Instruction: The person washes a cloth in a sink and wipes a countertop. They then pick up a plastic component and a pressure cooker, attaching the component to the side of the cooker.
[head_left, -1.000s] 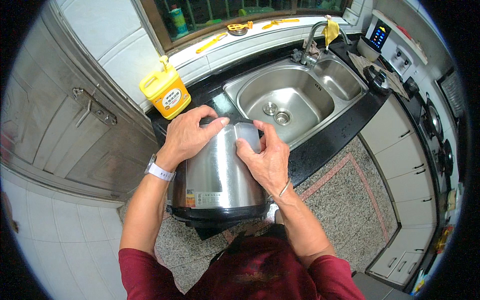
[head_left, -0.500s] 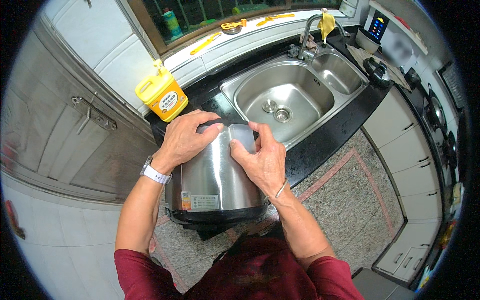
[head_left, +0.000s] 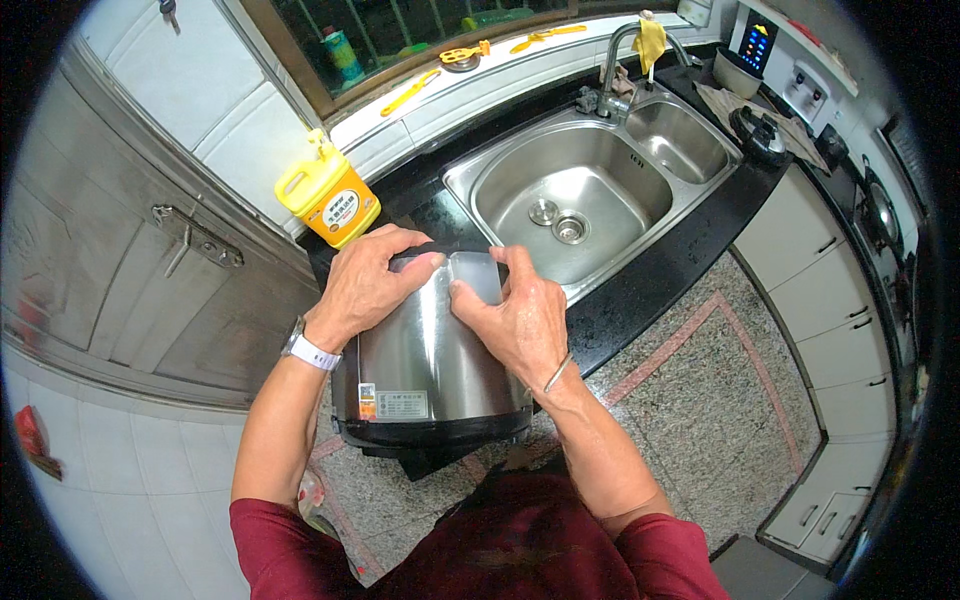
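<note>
A steel and black rice cooker (head_left: 430, 345) stands on the counter's near end, with small labels low on the side toward me. At its far upper edge is a translucent plastic piece (head_left: 476, 277). My left hand (head_left: 368, 280), with a white-strapped watch on the wrist, grips the black rim; its thumb lies at the steel edge beside that piece. My right hand (head_left: 522, 318), wearing a bangle, is closed round the translucent piece, thumb on the near face and forefinger over the far corner. The other fingertips are hidden behind the cooker.
A yellow jug (head_left: 330, 195) stands just beyond my left hand. The steel double sink (head_left: 570, 185) is set into the black counter (head_left: 640, 310) at the right. Orange utensils (head_left: 465, 52) lie on the windowsill. A grey door (head_left: 130, 260) is at the left.
Both hands keep their hold. The cooker and right hand sit slightly farther left, while the sink and jug appear slightly farther right as the view shifts a little.
</note>
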